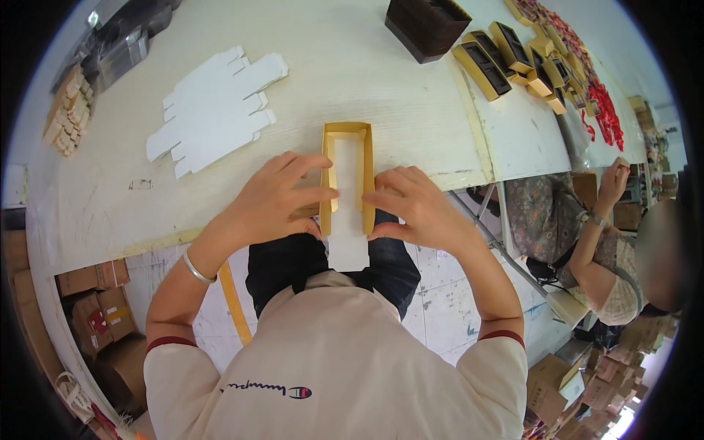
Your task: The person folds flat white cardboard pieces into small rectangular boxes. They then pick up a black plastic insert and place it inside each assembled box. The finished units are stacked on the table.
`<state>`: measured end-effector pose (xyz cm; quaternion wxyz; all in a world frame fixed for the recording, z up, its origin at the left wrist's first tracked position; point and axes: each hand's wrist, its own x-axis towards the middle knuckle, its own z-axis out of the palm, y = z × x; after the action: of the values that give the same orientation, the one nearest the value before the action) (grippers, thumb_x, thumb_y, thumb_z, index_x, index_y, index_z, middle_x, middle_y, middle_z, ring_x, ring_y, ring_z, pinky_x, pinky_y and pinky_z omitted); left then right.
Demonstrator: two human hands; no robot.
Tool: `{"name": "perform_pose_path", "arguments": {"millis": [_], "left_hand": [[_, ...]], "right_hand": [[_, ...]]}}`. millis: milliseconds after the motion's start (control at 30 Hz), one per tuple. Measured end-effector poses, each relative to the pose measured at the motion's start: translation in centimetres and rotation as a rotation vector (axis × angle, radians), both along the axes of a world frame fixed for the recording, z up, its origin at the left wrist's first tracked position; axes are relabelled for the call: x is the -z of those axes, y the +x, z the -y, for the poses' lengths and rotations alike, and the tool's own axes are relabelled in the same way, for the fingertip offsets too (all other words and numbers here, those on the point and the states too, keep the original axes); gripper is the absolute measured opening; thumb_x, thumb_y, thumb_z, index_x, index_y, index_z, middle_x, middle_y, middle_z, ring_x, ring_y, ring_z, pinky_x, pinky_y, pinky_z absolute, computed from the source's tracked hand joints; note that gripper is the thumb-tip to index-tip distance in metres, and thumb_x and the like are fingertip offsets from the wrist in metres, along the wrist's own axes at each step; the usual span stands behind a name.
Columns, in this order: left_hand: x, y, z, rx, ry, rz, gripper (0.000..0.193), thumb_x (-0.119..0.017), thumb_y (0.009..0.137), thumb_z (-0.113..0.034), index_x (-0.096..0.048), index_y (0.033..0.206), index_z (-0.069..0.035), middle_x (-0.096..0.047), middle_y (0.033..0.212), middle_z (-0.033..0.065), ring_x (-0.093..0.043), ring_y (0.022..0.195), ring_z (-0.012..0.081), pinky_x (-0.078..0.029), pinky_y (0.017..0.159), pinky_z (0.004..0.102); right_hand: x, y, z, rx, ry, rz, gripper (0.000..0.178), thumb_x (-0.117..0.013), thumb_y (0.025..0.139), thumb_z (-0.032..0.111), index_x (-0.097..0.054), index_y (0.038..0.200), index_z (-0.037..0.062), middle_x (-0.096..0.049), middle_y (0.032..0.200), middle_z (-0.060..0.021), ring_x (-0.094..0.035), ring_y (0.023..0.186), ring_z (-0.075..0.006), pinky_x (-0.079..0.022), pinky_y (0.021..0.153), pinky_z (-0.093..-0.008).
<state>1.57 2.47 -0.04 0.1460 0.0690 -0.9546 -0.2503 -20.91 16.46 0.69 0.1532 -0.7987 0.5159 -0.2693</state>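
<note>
The gold box (348, 169) lay open at the near edge of the counter (330, 81), its white flap (348, 251) sticking out. The left hand (290, 192) pinched its left wall (328, 147); the right hand (411, 205) pinched its right wall (368, 158). Farther off were white card (218, 110), a dark stack (425, 29) and small boxes (482, 71).

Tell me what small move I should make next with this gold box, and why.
Probably fold up the white near flap of the gold box. The far end and both long sides already stand, with your left hand and right hand on those sides, while the near end looks open, its flap reaching out toward you.
</note>
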Motion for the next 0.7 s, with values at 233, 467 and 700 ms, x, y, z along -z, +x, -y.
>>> {"name": "perform_pose_path", "arguments": {"millis": [233,467,700], "left_hand": [[1.6,-1.3,-2.3,-0.102,0.133,-0.158,0.026,-0.079,0.065,-0.018,-0.064,0.085,-0.01,-0.058,0.093,0.0032,-0.055,0.085,0.0234,-0.049,0.072,0.0332],[1.6,-2.2,-4.3,-0.214,0.152,-0.119,0.005,-0.068,0.076,-0.011,-0.065,0.079,-0.009,-0.058,0.081,0.0027,-0.057,0.076,0.0229,-0.048,0.063,0.0343],[0.7,-2.4,-3.9,-0.204,0.226,-0.052,0.008,-0.068,0.077,-0.013,-0.064,0.076,-0.006,-0.052,0.068,0.0049,-0.055,0.066,0.0245,-0.046,0.058,0.0361]], "right_hand": [[1.8,2.5,0.9,0.131,-0.11,0.096,0.02,-0.074,0.07,0.002,-0.055,0.079,0.0042,-0.048,0.078,-0.0088,-0.051,0.073,-0.0275,-0.042,0.061,-0.0368],[1.0,2.7,-0.3,0.225,0.166,0.344,0.029,-0.072,0.072,-0.002,-0.057,0.097,0.0046,-0.053,0.082,-0.0106,-0.054,0.075,-0.0261,-0.045,0.065,-0.034],[1.0,2.4,-2.8,0.129,-0.142,-0.146,0.057,-0.068,0.069,-0.002,-0.055,0.124,0.0063,-0.057,0.105,-0.0153,-0.057,0.092,-0.032,-0.048,0.081,-0.0365]]}}
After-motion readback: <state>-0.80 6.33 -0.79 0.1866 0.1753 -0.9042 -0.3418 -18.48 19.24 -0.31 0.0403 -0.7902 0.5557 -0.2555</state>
